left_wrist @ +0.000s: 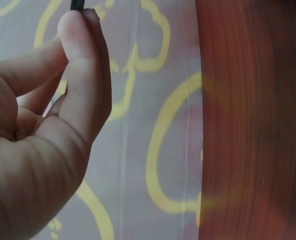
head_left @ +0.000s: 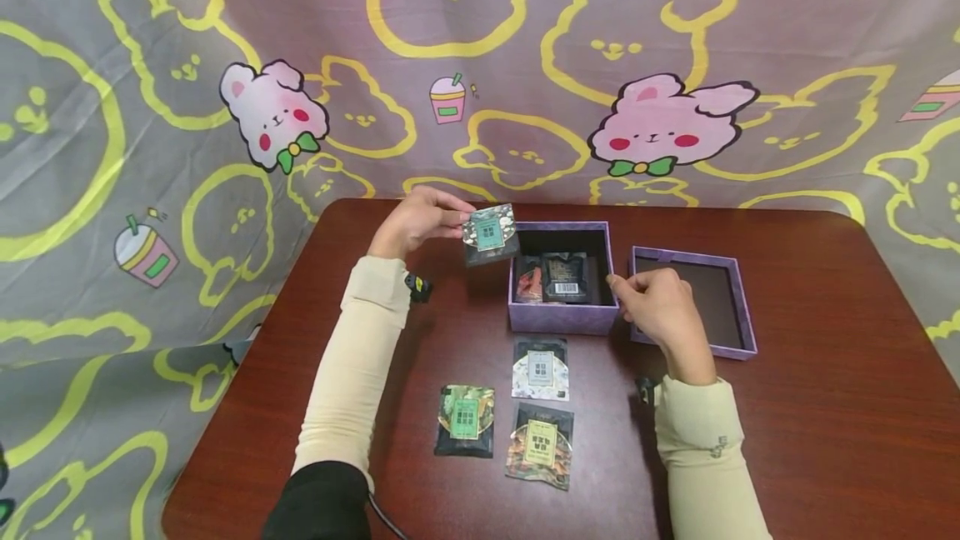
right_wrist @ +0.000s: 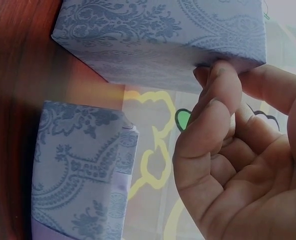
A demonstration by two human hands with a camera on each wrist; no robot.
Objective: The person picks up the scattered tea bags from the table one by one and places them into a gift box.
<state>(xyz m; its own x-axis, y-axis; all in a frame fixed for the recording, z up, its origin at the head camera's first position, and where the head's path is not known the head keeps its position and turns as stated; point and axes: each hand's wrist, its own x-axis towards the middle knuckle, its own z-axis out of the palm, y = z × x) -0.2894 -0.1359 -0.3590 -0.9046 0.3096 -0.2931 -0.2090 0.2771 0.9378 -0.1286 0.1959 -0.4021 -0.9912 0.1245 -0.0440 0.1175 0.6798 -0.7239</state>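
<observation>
Left hand: above the bench, in from its far left corner; thumb and fingers nearly together, pinching one sachet by its left side. That sachet is tilted, close to the far edge, and overlaps the box's left wall in the head view; contact not determinable.

Risk: the hold is at one side only, so a loose pinch could let the sachet swing or slip; a low pass could snag it on the box rim.

Green sachet: flat, left of the front pair, toward the near edge (out of view). White sachet lies just in front of the box, brown sachet just nearer. All look like thin, smooth film, near-square, with slight sheen. A dragged sleeve could probably shift them.

Box: mid-bench near the far edge; rigid, rectangular, purple, scroll-patterned outside, dark inside. It contains a black sachet and a red sachet, overlapping; lifting one might drag the other.

Right hand: fingers curled, fingertips gripping the box's right wall near its front corner. An uneven pull could skew the box.

Lid: right of box, inside up, shallow, same purple covering; the right forearm could knock it.
</observation>
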